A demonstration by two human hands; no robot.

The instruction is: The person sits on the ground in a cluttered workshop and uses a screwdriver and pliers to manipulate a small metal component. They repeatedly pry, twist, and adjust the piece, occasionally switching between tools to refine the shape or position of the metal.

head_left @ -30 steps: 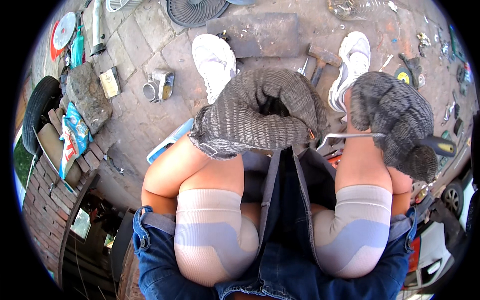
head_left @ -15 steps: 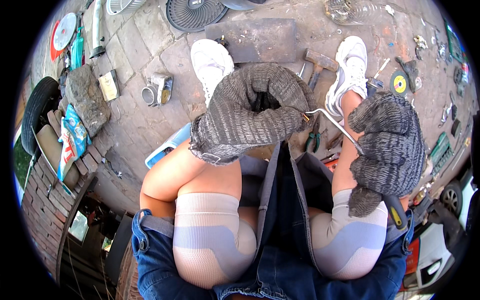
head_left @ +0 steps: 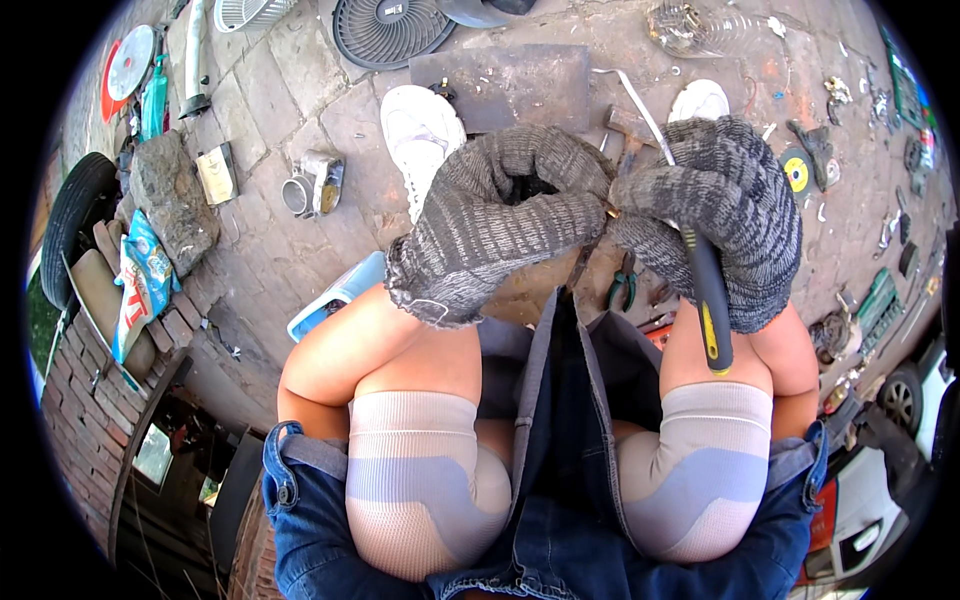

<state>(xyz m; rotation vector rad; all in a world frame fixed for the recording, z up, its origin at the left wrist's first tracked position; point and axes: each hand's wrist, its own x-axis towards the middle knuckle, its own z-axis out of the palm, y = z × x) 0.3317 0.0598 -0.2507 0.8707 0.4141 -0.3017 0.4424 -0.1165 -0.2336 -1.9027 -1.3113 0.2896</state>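
Far left: black tire (head_left: pixel 68 235), blue-and-white bag (head_left: pixel 145 285) and rough stone (head_left: pixel 172 190); next, metal fitting (head_left: pixel 315 183) on paved floor (head_left: pixel 265 250). Left hand (head_left: pixel 490 240), grey knit glove, over the lap: fingers curled in a ring, tips closed on a small copper-coloured piece (head_left: pixel 612 211), most of it hidden. Piece sits between the two hands, where fingertips meet; whether the right ones grip it too, cannot tell. Stage, my reading: work in progress, piece in the grip, no finished result visible; how much remains cannot be told. Below it, pliers (head_left: pixel 622 285); above, hammer (head_left: pixel 629 124), both lying unused. Right hand (head_left: pixel 740 220), gloved likewise, holds hooked tool (head_left: pixel 708 310), bent end up, handle toward the knee. Farther right: yellow-centred disc (head_left: pixel 797 172), then green case (head_left: pixel 880 305)
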